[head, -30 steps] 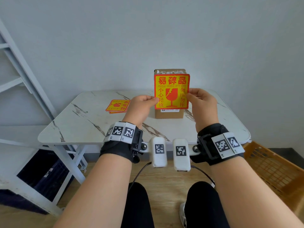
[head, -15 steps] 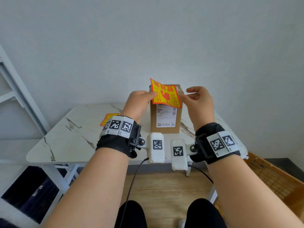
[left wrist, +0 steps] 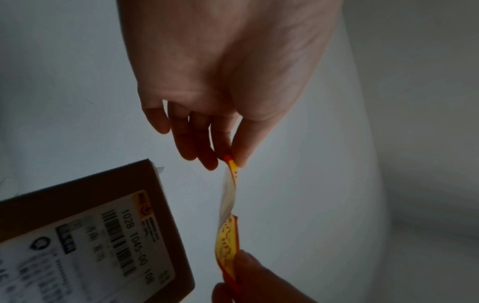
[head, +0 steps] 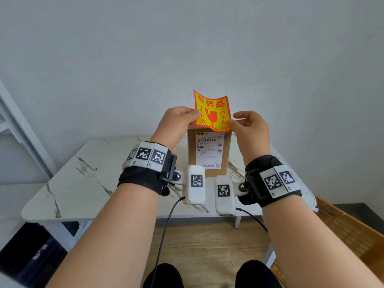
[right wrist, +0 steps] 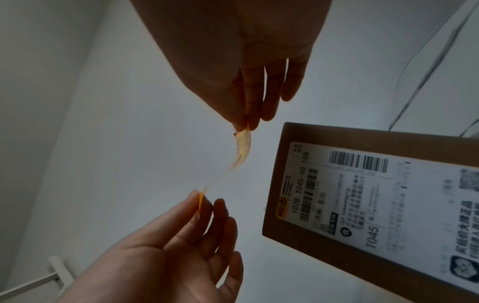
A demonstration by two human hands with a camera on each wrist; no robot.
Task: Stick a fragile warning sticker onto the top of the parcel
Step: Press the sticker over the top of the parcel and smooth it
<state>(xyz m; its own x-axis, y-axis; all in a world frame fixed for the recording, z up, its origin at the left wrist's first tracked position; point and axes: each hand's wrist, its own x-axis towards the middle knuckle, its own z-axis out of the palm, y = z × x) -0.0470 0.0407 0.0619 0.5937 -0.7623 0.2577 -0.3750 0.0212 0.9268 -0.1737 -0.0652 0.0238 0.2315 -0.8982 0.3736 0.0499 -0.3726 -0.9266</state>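
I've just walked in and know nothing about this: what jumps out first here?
The bright red-and-yellow fragile sticker, pinched by the left hand and right hand, is held in the air and curling. Behind it a brown cardboard parcel stands upright on the marble-patterned table, its white shipping label facing us.

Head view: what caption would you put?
Both hands hold a sticker above the parcel.

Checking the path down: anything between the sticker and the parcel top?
Nothing. In the left wrist view only bare wall shows between the fragile sticker and the parcel.
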